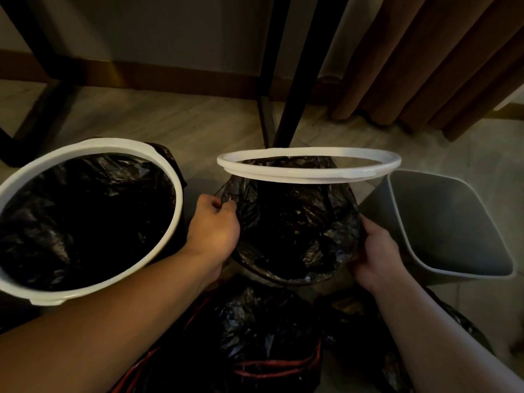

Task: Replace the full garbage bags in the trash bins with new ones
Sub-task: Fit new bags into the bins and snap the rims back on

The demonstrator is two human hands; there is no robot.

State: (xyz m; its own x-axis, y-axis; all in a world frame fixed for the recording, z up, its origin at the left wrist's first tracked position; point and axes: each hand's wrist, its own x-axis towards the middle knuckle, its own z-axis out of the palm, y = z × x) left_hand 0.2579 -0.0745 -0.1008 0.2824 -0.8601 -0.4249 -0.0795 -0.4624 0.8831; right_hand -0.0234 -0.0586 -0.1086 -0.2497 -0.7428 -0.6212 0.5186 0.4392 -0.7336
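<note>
A round bin in the middle is lined with a black garbage bag (295, 228). A white ring (309, 165) stands tilted at the bin's far edge, raised off the near side. My left hand (212, 225) pinches the bag's edge on the left side of the bin. My right hand (377, 251) grips the bag-covered rim on the right. To the left, a second round bin holds a black bag (85, 219), and its white ring (93, 148) sits over the top. A tied full black bag with red drawstrings (263, 344) lies on the floor near me.
An empty grey rectangular bin (453, 222) stands at the right. Black table legs (283, 80) rise just behind the middle bin, and another dark frame stands far left. Brown curtains (439, 61) hang at the back right. Wooden floor lies beyond the bins.
</note>
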